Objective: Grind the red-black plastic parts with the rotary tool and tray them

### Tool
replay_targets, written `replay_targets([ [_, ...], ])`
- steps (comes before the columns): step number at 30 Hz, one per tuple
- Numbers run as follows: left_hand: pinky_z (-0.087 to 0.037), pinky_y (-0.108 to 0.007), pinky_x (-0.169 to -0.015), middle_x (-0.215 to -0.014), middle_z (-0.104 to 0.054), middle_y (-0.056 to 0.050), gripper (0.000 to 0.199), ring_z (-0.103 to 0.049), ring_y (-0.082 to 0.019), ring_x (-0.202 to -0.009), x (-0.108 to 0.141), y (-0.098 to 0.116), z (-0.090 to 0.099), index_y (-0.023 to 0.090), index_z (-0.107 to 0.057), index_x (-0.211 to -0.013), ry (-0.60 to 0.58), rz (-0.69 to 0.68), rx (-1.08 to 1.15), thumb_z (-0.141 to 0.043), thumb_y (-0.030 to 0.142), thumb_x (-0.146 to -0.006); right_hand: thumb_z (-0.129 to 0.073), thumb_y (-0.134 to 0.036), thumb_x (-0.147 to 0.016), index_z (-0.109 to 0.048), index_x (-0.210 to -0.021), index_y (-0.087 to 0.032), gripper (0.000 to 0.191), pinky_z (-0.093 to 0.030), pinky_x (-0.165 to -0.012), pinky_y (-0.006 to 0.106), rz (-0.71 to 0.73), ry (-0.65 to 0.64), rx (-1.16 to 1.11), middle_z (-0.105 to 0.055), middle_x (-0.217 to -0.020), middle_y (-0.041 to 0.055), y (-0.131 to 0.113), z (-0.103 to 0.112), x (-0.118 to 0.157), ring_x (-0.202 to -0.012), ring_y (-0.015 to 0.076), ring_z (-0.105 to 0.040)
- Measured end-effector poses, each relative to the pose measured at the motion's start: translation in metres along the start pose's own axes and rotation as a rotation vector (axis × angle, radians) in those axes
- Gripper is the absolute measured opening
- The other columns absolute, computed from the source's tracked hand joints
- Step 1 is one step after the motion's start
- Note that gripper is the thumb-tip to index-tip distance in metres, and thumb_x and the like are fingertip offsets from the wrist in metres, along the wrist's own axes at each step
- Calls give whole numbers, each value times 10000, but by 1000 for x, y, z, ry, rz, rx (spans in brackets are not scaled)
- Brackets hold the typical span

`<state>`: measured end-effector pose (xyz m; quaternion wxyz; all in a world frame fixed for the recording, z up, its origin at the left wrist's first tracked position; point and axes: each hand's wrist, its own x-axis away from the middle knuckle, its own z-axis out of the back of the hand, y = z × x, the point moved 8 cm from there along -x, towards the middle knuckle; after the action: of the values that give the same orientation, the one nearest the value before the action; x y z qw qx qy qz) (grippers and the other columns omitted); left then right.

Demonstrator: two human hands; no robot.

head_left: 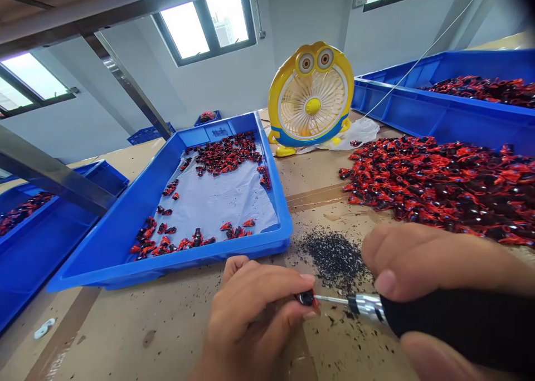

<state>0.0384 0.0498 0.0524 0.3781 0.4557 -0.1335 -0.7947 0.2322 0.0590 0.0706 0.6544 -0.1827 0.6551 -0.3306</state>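
My left hand (254, 308) pinches a small black-and-red plastic part (306, 298) between thumb and fingertips, low in the middle of the head view. Wrapped around a black power screwdriver (451, 325) is my right hand (434, 264), at the lower right. The tool has a silver chuck and a thin metal bit (334, 299), whose tip meets the part. Whether the tip sits inside the part is hidden. Just behind the bit, black shavings (334, 258) lie scattered on the cardboard-covered table (159, 325).
A blue tray (179, 267) with several similar parts stands left of centre. A large heap of parts (443, 186) lies at right, before another blue tray (438, 111). A yellow fan (312, 105) stands behind. Metal posts (50, 169) and another blue bin (50, 247) are at left.
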Motion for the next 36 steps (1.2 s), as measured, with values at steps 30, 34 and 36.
replay_targets([
  [30, -445, -371, -716, -923, -879, 34, 173, -764, -155, -671, -7, 8, 0, 276, -771, -1081, -41, -59, -34, -876, 277, -944, -640, -477, -1063, -622, -856, -268, 295, -403, -521, 317, 140, -262, 12, -583, -611, -62, -3, -16, 3, -517, 121, -553],
  [34, -440, -382, -695, -928, -883, 34, 133, -756, -156, -663, -9, 8, -1, 283, -759, -1092, -45, -48, -32, -835, 304, -985, -680, -368, -1029, -640, -870, -266, 193, -421, -580, 344, 89, -209, 18, -571, -636, -45, -2, -15, 8, -558, 148, -550],
  [36, -443, -389, -702, -929, -886, 37, 146, -750, -155, -654, -8, 6, -1, 286, -750, -1121, -51, -28, -21, -820, 316, -997, -687, -263, -973, -648, -906, -263, 77, -410, -578, 346, 72, -154, -23, -550, -645, -36, -3, -13, 8, -567, 158, -527],
])
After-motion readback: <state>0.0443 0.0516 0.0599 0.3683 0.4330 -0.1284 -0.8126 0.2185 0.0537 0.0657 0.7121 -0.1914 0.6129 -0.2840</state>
